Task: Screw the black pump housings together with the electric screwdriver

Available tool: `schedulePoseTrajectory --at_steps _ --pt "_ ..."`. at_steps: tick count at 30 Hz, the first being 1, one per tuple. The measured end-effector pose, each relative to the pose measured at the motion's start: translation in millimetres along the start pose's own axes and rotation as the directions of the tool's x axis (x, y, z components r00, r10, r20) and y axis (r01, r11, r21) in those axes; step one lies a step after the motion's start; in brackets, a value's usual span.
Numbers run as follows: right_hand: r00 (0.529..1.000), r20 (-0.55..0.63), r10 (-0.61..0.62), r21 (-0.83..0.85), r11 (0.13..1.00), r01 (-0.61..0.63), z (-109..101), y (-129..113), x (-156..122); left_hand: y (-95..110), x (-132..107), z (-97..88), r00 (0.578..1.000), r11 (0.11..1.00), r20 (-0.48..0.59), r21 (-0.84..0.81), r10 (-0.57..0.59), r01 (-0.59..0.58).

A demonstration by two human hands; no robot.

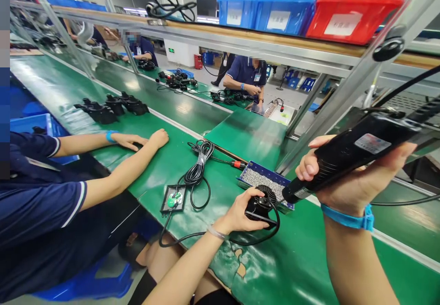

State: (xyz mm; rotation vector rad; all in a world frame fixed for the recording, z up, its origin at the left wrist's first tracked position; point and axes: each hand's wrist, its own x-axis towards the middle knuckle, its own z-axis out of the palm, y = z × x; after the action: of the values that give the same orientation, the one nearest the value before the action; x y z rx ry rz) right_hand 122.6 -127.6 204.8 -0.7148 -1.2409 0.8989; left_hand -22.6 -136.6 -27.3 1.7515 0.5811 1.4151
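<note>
My left hand (240, 213) grips a black ribbed device (263, 204), perhaps a small pump or motor housing, on the green bench. A black cable runs from it to a square black frame (173, 199) with a green round part inside. In my right hand (347, 181) is a black electric screwdriver (357, 151), tilted down to the left. Its tip is close to the device's upper right side; whether they touch I cannot tell. Just behind the device lies a blue bin (268, 172) full of small silvery screws, partly hidden by it.
A coiled black cable (197, 169) with an orange-banded connector (237, 163) lies left of the bin. A co-worker's arms (137, 153) rest on the bench at left, near black housings (112, 107). Overhead, a shelf carries blue bins (285, 13) and a red bin (354, 18). A metal post (312, 126) slants at right.
</note>
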Motion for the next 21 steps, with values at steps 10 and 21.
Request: schedulePoseTrajectory --at_steps 10,21 --pt "0.998 -0.054 0.031 -0.003 1.0 -0.031 9.3 2.3 -4.7 0.0 0.5 1.0 1.0 1.0 -0.009 0.012 0.014 -0.014" --pt "0.998 0.053 0.016 0.093 0.995 -0.021 3.4 5.3 -5.1 -1.8 -0.4 0.5 0.999 0.999 -0.005 -0.013 0.032 -0.032"
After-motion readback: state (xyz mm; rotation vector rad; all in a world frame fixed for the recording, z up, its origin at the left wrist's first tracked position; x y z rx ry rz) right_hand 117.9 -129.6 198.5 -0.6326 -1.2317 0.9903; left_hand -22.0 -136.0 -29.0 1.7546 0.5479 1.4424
